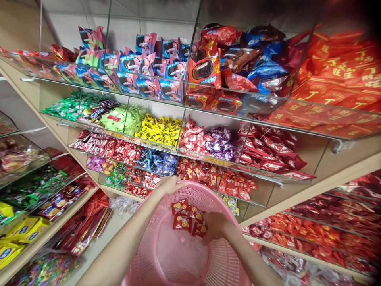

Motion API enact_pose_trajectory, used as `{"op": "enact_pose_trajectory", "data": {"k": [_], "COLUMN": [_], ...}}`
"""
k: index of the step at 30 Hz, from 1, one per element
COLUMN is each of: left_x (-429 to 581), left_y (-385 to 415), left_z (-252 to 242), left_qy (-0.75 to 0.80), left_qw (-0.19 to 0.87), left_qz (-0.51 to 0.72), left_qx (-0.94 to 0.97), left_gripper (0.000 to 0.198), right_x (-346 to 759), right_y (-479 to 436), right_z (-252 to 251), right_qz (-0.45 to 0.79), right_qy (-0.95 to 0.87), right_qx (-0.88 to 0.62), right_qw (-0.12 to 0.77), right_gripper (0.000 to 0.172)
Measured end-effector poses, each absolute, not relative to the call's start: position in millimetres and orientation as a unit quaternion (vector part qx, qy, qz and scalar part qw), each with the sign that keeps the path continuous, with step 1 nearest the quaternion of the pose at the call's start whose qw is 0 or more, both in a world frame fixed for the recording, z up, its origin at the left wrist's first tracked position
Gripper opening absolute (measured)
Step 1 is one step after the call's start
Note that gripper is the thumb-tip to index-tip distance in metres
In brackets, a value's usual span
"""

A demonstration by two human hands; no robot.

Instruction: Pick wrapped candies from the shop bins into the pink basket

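Basket (145,247) before me, tiered shelves (315,149) behind it.
My left hand (170,186) is on the basket's far rim; my right hand (216,227) is inside, at the right edge of clustered packets (182,221). Ahead, cookie packets (171,71) occupy the top tier in view, small sweets (162,132) the tiers beneath. More shelving stands left and right; a plastic bag (123,204) lies left of the basket.
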State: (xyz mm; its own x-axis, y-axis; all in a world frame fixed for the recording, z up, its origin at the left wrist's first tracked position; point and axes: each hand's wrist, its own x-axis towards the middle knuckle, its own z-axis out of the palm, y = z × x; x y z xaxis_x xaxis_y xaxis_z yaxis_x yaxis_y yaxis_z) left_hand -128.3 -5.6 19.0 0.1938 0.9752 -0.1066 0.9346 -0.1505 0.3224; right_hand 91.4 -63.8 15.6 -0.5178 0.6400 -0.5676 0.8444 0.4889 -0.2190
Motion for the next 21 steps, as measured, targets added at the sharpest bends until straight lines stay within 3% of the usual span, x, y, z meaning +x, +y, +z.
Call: {"op": "enact_pose_trajectory", "data": {"k": [2,6,8,11,16,21], "left_x": [-127.6,-126.5,-126.7,-127.9,-130.0,-132.0], "left_y": [-6.1,-7.0,-7.8,-9.3,-11.0,-11.9], "left_z": [19.1,17.6,16.8,16.3,15.1,14.6], "left_qy": [0.633,0.637,0.636,0.637,0.642,0.646], "left_qw": [0.160,0.161,0.161,0.159,0.158,0.160], "left_qz": [0.062,0.057,0.056,0.056,0.056,0.055], "left_qx": [0.755,0.752,0.753,0.752,0.748,0.745], "left_gripper": [0.057,0.058,0.059,0.060,0.062,0.063], "right_x": [86.2,75.8,73.7,73.9,70.4,61.5], "right_y": [-68.8,-75.6,-75.7,-72.7,-66.8,-66.3], "right_z": [10.1,-1.8,-5.8,-9.6,-15.2,-18.8], "right_qz": [-0.220,-0.192,-0.186,-0.189,-0.155,-0.128], "right_qy": [0.832,0.837,0.831,0.833,0.851,0.874], "right_qx": [0.461,0.479,0.487,0.489,0.500,0.464], "right_qw": [0.218,0.183,0.196,0.177,0.052,0.068], "right_gripper": [0.049,0.077,0.079,0.071,0.044,0.038]}}
